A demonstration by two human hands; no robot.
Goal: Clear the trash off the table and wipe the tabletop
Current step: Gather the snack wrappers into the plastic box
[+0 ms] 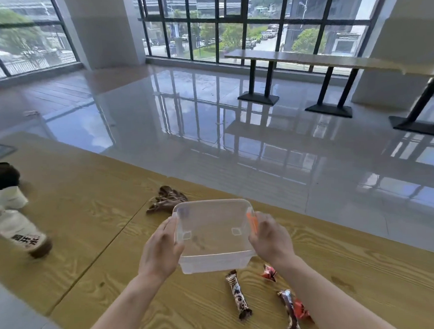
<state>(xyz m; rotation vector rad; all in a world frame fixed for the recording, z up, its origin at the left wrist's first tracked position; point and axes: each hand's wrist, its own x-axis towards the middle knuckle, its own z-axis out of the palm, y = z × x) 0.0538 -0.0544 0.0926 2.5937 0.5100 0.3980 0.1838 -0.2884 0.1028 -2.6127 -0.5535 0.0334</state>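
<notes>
Clear plastic box (213,236) gripped by left hand (160,250) and right hand (270,239) above wooden table (87,203), wrappers (239,297) below.

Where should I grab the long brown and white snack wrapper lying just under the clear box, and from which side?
Pinch the brown and white wrapper across its narrow middle, coming straight down from above. It lies flat on the table with its long axis running roughly toward you, so its two long edges face left and right, likely the easiest to close on. Both hands are on the clear box now.
</notes>
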